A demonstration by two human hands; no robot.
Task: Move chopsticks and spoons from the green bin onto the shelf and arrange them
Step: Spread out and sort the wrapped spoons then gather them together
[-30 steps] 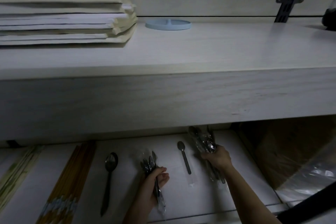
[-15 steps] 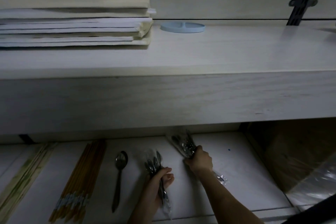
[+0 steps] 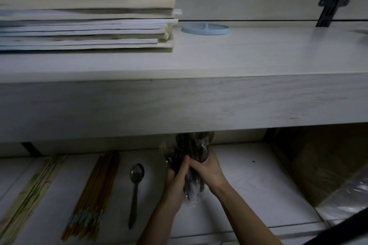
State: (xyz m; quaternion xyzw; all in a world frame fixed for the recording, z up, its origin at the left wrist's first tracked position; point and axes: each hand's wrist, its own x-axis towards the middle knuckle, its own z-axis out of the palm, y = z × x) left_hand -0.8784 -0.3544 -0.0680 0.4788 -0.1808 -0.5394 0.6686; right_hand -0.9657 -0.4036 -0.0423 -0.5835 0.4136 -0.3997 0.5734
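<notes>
On the lower white shelf point(image 3: 258, 185), my left hand point(image 3: 176, 181) and my right hand point(image 3: 207, 169) meet around one bunch of plastic-wrapped spoons point(image 3: 189, 149). Both hands grip it, and the bowls of the spoons point toward the back under the upper shelf. A single bare metal spoon point(image 3: 135, 189) lies just left of my hands. Further left lies a bundle of orange-brown chopsticks point(image 3: 93, 193), and at the far left a bundle of pale green chopsticks point(image 3: 29, 197). The green bin is out of view.
The thick upper shelf board point(image 3: 199, 101) overhangs the lower shelf and hides its back. A stack of paper folders point(image 3: 85, 22) and a light blue round lid point(image 3: 205, 29) sit on top. A brown cardboard box point(image 3: 328, 165) with clear plastic stands at the right.
My right hand moved left with its wrapped spoons and joined my left hand's bunch. The small spoon that lay between the hands is no longer seen alone.
</notes>
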